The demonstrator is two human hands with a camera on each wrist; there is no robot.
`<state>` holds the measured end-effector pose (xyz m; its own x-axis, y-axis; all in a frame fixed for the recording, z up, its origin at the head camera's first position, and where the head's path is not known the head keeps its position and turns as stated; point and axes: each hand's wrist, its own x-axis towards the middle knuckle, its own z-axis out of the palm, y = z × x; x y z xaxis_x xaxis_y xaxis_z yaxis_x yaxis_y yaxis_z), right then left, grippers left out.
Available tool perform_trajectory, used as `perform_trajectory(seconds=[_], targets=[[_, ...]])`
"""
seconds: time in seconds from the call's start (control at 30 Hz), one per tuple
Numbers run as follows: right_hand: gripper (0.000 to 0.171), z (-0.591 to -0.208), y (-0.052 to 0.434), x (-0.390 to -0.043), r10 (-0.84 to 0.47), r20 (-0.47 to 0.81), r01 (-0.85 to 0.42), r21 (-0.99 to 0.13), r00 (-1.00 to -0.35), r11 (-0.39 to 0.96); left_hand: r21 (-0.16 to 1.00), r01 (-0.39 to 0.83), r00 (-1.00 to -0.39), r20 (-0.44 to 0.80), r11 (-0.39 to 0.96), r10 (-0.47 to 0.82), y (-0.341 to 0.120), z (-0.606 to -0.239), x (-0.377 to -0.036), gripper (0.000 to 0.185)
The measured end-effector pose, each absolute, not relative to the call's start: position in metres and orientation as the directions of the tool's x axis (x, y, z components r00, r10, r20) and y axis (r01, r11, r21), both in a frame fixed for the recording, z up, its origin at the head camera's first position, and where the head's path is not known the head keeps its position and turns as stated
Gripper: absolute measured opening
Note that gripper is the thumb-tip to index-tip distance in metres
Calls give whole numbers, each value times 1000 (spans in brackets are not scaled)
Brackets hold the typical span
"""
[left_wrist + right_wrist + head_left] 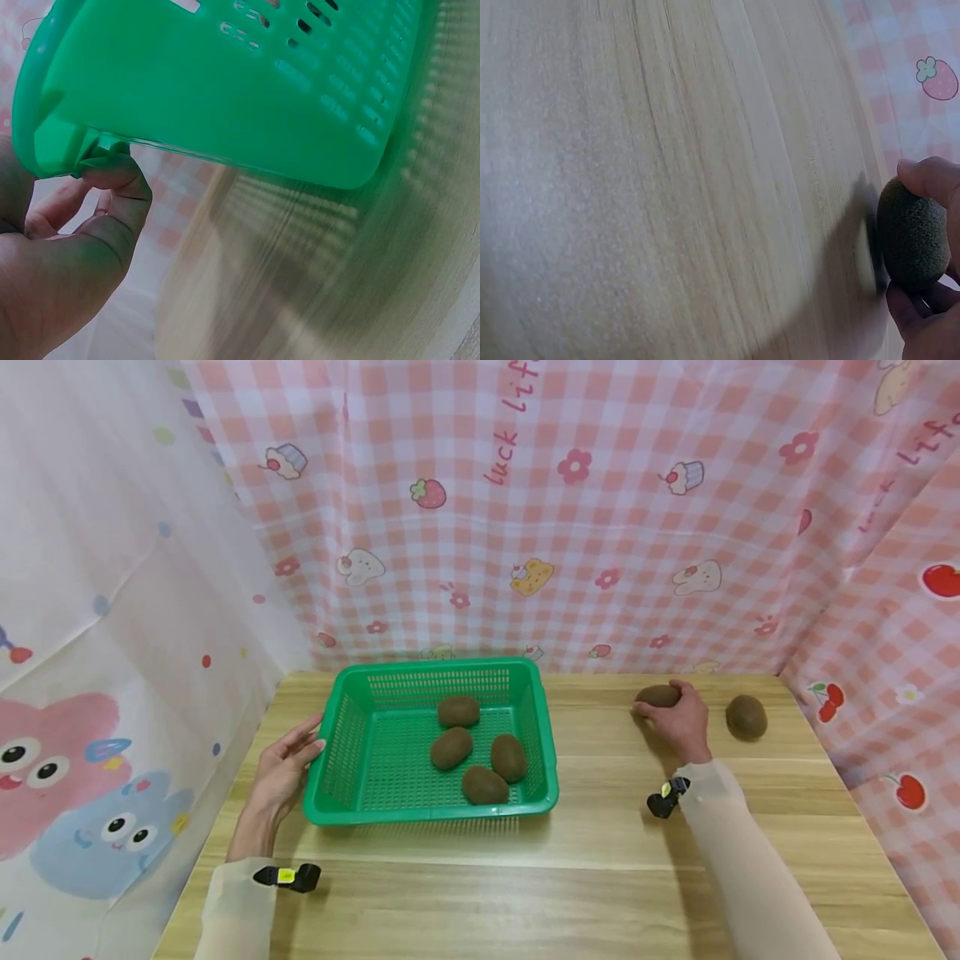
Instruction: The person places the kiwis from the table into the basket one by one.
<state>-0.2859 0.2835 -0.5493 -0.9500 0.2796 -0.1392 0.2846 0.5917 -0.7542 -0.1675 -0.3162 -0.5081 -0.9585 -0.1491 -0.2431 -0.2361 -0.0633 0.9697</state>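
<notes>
My right hand (pixel 681 720) grips a brown kiwi (pixel 658 696) between thumb and fingers at the back right of the table. In the right wrist view the kiwi (pixel 913 238) shows fuzzy skin, thumb and fingertips at its opposite ends, a shadow beside it. A second kiwi (pixel 746 717) lies on the wood just right of that hand. My left hand (pixel 281 770) holds the left rim of a green plastic basket (pixel 429 816). Up close, a thumb or finger (pixel 120 180) hooks under the basket's lip. Several kiwis, one of them at the back (pixel 458 711), lie inside the basket, mostly toward its right half.
The wooden table (pixel 480 893) ends at the back against a pink checked cloth (pixel 465 527). A white patterned cloth (pixel 127 635) hangs along the left side, and more checked cloth (pixel 900 693) along the right. Small black cameras (pixel 663 797) are strapped at both wrists.
</notes>
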Motion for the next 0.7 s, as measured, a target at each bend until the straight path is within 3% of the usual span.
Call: perform_trajectory(seconds=[0.7], targets=[[95, -537, 272, -281, 223, -105, 219, -787, -969, 577, 973, -218, -961, -228, -78, -159, -316, -510, -167, 62]])
